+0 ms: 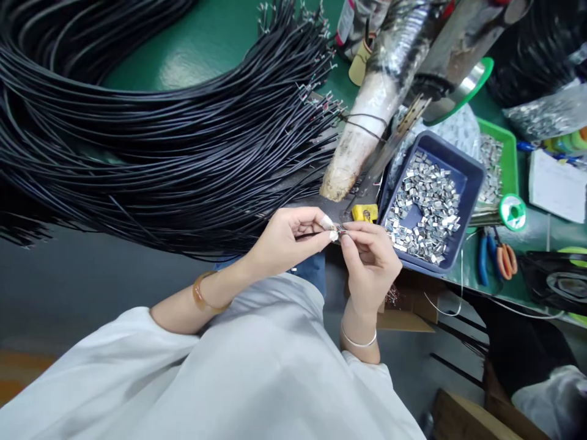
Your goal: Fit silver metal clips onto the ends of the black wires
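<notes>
My left hand (293, 239) is closed, its thumb and forefinger pinching the end of a black cable (308, 235). White wrapping covers its thumb and forefinger tips. Facing it, my right hand (370, 256) pinches at the same spot, where thin wires and a small shiny piece (339, 230) show between the fingertips. Whether that piece is a metal connector shell I cannot tell, as the fingers hide most of it. Just beyond the hands sits a small yellow block (365, 212). A blue tray (470, 183) of small metal connector shells (424, 205) lies right of my right hand.
A large bundle of black cables (183, 146) with stripped ends covers the left bench. A plastic-wrapped tube (362, 122) slants over the middle. Rightward are a green tray (511, 153), a solder spool (512, 212), pliers (487, 256) and orange-handled cutters (507, 261). A cardboard box (408, 321) stands below.
</notes>
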`<act>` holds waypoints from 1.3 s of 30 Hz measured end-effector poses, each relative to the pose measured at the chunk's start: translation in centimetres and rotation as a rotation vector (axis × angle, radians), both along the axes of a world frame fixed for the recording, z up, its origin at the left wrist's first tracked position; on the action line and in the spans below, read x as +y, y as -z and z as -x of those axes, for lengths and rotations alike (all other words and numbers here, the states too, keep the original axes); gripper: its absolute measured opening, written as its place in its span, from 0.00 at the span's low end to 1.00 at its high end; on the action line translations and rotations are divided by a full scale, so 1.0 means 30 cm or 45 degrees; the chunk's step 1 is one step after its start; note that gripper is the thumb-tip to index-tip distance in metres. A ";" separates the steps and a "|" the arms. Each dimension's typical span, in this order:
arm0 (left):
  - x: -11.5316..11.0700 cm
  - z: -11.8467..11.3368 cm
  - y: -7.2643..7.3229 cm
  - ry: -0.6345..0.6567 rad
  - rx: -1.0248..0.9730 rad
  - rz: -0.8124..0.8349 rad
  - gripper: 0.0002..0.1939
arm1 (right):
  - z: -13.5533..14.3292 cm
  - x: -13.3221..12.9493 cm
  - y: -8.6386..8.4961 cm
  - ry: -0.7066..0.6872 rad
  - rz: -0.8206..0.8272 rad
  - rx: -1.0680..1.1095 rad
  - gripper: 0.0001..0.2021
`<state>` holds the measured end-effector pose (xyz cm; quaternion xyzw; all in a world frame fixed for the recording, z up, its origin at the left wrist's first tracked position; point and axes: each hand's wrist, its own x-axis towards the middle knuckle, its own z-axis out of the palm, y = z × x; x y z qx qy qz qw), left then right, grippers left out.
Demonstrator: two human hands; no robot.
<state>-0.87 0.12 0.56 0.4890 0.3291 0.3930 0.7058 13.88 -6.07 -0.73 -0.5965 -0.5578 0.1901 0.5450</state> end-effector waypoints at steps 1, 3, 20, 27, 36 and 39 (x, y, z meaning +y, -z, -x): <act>-0.001 -0.003 0.003 -0.012 0.025 -0.035 0.06 | -0.001 0.002 0.000 -0.010 0.011 0.044 0.04; -0.004 -0.008 0.013 -0.041 0.085 -0.098 0.05 | -0.001 0.005 -0.002 -0.012 0.026 0.078 0.03; 0.022 0.027 0.031 0.217 0.019 -0.032 0.07 | -0.020 0.011 0.018 -0.118 0.132 0.396 0.02; 0.008 0.006 0.028 0.083 -0.040 -0.043 0.11 | -0.003 0.001 -0.006 -0.043 -0.001 0.164 0.07; 0.011 0.016 0.034 0.127 -0.062 -0.093 0.07 | -0.010 0.000 -0.001 -0.069 0.004 0.114 0.08; 0.009 0.018 0.042 0.128 -0.043 -0.157 0.06 | -0.016 -0.003 -0.007 -0.073 -0.038 0.016 0.09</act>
